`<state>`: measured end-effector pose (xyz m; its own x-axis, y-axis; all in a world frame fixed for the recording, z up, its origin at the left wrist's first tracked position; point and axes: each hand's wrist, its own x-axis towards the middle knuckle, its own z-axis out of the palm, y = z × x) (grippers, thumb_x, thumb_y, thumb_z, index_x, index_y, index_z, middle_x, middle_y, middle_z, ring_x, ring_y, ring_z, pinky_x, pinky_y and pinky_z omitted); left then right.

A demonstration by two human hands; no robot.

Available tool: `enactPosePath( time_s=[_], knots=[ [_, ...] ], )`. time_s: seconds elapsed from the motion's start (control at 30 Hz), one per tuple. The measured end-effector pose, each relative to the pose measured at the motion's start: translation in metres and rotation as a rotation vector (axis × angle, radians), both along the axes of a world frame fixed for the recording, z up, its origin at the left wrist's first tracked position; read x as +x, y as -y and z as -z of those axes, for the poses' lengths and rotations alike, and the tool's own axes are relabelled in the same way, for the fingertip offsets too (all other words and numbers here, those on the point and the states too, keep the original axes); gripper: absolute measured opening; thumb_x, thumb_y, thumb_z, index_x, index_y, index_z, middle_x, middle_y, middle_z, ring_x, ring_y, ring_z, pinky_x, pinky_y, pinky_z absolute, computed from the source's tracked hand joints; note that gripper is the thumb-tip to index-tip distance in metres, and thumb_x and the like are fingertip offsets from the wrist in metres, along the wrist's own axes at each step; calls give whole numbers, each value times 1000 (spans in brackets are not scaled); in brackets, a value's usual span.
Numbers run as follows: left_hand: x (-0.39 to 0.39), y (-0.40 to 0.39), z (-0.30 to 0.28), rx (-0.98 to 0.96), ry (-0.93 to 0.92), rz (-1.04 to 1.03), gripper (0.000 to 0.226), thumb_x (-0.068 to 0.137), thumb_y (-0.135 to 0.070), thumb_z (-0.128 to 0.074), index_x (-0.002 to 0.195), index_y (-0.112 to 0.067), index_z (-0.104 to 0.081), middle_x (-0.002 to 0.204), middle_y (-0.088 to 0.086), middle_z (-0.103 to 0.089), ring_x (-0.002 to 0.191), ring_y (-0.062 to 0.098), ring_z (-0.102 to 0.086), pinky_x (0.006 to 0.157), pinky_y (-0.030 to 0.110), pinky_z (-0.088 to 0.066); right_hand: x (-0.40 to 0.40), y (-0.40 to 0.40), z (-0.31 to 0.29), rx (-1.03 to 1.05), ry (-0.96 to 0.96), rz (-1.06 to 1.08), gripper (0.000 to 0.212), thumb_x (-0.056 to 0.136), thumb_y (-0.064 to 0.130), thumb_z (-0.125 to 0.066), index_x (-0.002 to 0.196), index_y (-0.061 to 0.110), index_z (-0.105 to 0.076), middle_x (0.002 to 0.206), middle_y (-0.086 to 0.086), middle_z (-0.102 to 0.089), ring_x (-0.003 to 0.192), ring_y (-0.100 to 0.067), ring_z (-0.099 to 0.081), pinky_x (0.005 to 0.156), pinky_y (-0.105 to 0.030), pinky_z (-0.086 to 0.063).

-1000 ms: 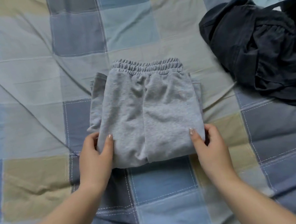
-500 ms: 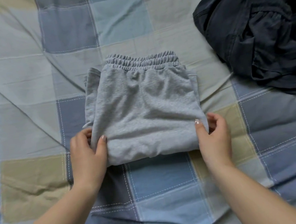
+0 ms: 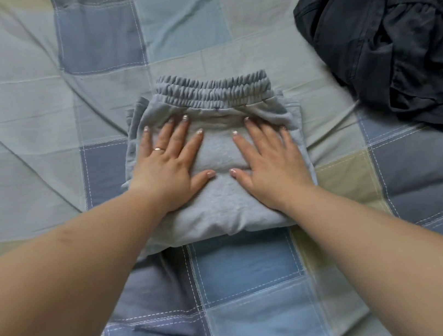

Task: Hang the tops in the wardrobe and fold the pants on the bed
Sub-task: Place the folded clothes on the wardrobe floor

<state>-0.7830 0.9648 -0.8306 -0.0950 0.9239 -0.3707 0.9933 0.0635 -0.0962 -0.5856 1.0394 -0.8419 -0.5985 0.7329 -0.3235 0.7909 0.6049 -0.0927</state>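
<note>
Grey sweatpants (image 3: 225,213) lie folded into a compact rectangle in the middle of the bed, their gathered elastic waistband (image 3: 215,92) at the far edge. My left hand (image 3: 169,161) lies flat on the left half of the fold, fingers spread and straight, pressing down. My right hand (image 3: 269,160) lies flat on the right half in the same way. Both palms cover the upper layer; neither hand grips the cloth.
The checked blue, grey and beige bedsheet (image 3: 244,273) covers the whole view. A crumpled heap of dark navy clothing (image 3: 392,47) sits at the far right, a short gap from the sweatpants.
Both hands let go of the near corners of the sweatpants and moved up onto the top of the fold, now pressing it flat. The view has come closer.
</note>
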Motion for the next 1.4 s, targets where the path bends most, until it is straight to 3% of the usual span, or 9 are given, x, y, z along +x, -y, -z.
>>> enactPosePath(
  time_s=[0.13, 0.27, 0.4, 0.5, 0.6, 0.73, 0.83, 1.03, 1.4],
  knots=[
    [-21, 31, -9, -50, 26, -210, 87, 75, -80, 2, 150, -35, 9, 160, 2, 15, 146, 26, 14, 117, 53, 3, 33, -2, -7, -31, 30, 167, 81, 84, 73, -19, 150, 33, 6, 160, -3, 10, 146, -21, 10, 116, -49, -1],
    [-30, 59, -28, 21, 184, -363, 96, 68, -82, -16, 152, -34, -9, 161, 6, -1, 145, 34, -16, 112, 50, -27, 66, 3, -25, -168, -122, 249, 88, 83, 68, -43, 149, 38, 7, 157, 2, 21, 146, -24, -4, 114, -42, -21],
    [-18, 49, -30, 104, 395, -316, 97, 69, -80, -37, 151, -38, -4, 160, -6, 8, 136, 35, -35, 98, 48, -43, 46, 6, -37, -211, -270, 96, 94, 77, 65, -56, 148, 44, 1, 156, 7, 24, 140, -26, -29, 100, -38, -41],
    [7, 30, -22, 77, 378, -109, 97, 74, -72, -53, 151, -35, -8, 161, -1, 5, 132, 40, -35, 102, 47, -42, 14, 11, -32, -205, -201, 104, 91, 78, 61, -61, 149, 39, -8, 157, 2, 17, 134, -32, -34, 100, -39, -40],
    [31, 23, -20, 55, 327, -148, 88, 76, -55, -68, 149, -28, -25, 159, 4, -10, 126, 43, -35, 103, 47, -39, -3, 21, -30, -187, -145, 156, 77, 85, 42, -65, 148, 26, -23, 158, -2, 1, 130, -33, -37, 102, -39, -38],
    [41, 35, -35, 142, 517, -250, 56, 78, -14, -71, 131, -21, -55, 145, 5, -36, 122, 36, -43, 101, 38, -38, 10, 38, -41, -225, -198, 168, 63, 88, 24, -63, 143, 21, -34, 155, -4, -14, 126, -33, -43, 101, -38, -40],
    [43, 63, -54, 157, 576, -181, 39, 78, -2, -63, 114, -15, -65, 128, 2, -50, 111, 29, -50, 88, 29, -40, 29, 68, -52, -287, -206, 193, 54, 89, 19, -59, 140, 21, -40, 151, -4, -22, 121, -33, -48, 96, -37, -43],
    [55, 133, -110, 63, 663, 35, 28, 75, 1, -67, 100, -11, -69, 114, 4, -59, 100, 28, -59, 80, 34, -50, 66, 166, -105, -378, -310, 388, 48, 88, 15, -63, 134, 22, -52, 145, -1, -33, 123, -23, -47, 98, -30, -40],
    [78, 231, -280, 143, 812, 492, 21, 79, -7, -73, 98, -11, -68, 114, 3, -59, 97, 26, -61, 78, 36, -53, 108, 346, -299, -178, -437, 750, 45, 86, 9, -64, 130, 17, -57, 141, -3, -40, 121, -19, -49, 96, -30, -42]
  ],
)
